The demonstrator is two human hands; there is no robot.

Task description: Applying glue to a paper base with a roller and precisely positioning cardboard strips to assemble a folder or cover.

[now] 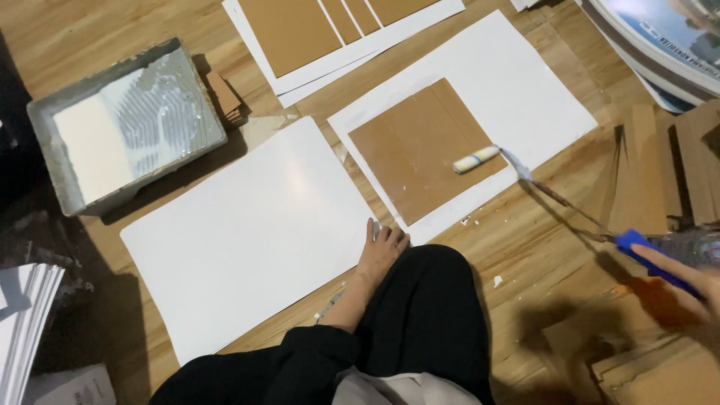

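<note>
Stack of white sheets: at the far left edge, well left of the large white sheet that serves here as reference. Paint tray: grey, rectangular, holding white liquid over a ribbed ramp; up and left of the large white sheet, just off its upper left corner. Large white sheet: blank, lying flat on the wooden floor. Left hand: open, fingers spread, pressed flat at the right edge of the large white sheet, beside a black-clad knee. Second white sheet: just right of the large white sheet, carrying brown cardboard panels laid side by side on it. Small roller: white sleeve with faint stripes, resting on the right edge of the cardboard panels, well right of the large white sheet. Blue handle: at the end of the roller's long thin wire shaft, far right. Right hand: closed around the blue handle, partly cut by the frame edge. More cardboard-on-white sheets: above the large white sheet, at the top.
</note>
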